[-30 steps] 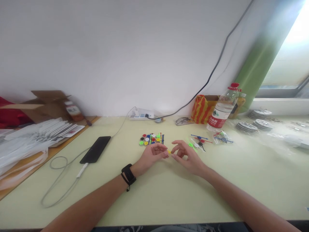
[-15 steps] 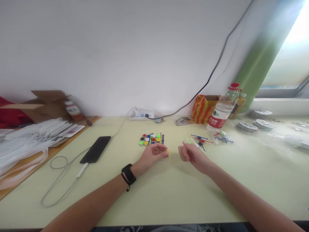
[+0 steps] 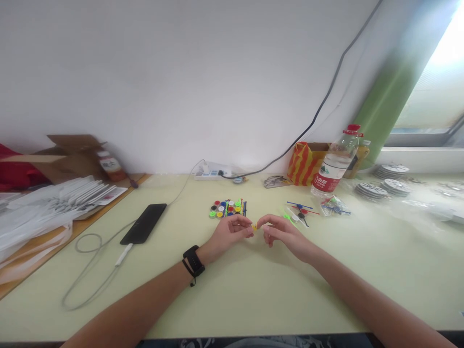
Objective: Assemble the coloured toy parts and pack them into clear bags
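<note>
The bottle [image 3: 329,176] holds clear liquid [image 3: 339,160] while the left hand [image 3: 232,234] pinches a yellow piece [image 3: 254,227]; right hand [image 3: 288,237], grip unclear.

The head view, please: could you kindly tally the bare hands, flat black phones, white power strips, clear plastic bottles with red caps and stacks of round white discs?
Bare hands, left hand and right hand: 2
Flat black phone: 1
White power strip: 1
Clear red-capped bottle: 1
White disc stacks: 3
Total: 8

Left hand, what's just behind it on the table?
Behind the left hand sits a cluster of colored discs and thin sticks. Whatever the hand itself covers, including any pieces at the near edge, can't be seen.
</note>
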The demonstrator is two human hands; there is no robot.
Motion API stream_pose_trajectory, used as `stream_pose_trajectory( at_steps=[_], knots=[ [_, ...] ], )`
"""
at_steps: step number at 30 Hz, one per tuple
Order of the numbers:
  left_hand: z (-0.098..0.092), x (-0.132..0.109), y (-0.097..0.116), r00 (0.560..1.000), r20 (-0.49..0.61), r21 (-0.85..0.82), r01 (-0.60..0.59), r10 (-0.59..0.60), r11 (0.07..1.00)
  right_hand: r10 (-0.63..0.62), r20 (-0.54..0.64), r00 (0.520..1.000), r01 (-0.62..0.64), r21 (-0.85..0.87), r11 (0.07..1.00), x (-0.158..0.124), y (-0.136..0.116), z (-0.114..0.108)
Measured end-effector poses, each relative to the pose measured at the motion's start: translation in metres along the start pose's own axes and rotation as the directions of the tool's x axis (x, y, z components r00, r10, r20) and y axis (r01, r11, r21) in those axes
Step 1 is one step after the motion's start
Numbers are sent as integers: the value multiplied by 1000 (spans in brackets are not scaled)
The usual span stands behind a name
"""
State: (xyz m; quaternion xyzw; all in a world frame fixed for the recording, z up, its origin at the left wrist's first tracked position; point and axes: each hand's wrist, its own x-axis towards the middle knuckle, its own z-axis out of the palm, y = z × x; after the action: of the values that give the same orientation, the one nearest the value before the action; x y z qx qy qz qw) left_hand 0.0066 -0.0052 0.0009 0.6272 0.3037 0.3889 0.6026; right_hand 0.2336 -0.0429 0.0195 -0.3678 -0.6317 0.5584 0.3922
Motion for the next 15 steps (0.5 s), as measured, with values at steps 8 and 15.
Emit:
stream_pose_trajectory(
  at_steps=[8, 15],
  knots=[
    [1, 0, 1, 999, -32, -1, -4, 4, 1000, -74, -61, 995, 71, -55, 996, 0, 7, 1],
    [-1, 1, -3, 998, -56, 0, 2, -2, 1000, -121, -5, 993, 120, -102, 987, 0, 7, -1]
  ],
)
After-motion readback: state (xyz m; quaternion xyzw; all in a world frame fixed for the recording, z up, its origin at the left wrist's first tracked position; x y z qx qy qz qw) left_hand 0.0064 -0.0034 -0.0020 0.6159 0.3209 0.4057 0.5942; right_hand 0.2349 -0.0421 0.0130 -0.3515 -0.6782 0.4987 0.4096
